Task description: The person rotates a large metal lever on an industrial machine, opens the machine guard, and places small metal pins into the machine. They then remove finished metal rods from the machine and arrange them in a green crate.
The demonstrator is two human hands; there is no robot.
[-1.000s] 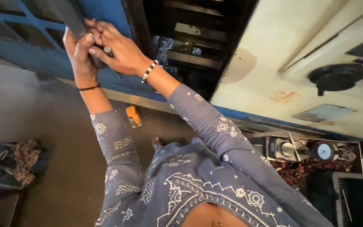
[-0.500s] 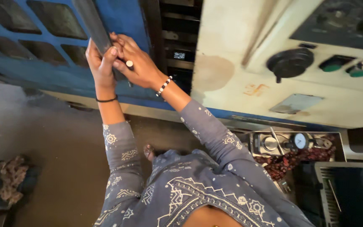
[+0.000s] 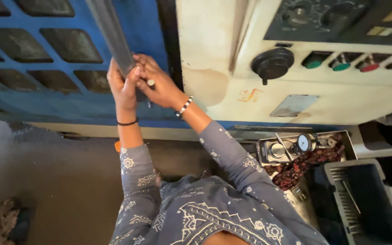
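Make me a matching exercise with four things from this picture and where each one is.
Things:
1. grey bar
2. black knob
3. dial gauge
4. dark bin

Places:
A. bottom right corner
B. in the metal tray
C. on the cream panel, left of the green buttons
D. gripped by left hand and right hand

Pairs: 1-D, 2-C, 3-B, 4-A
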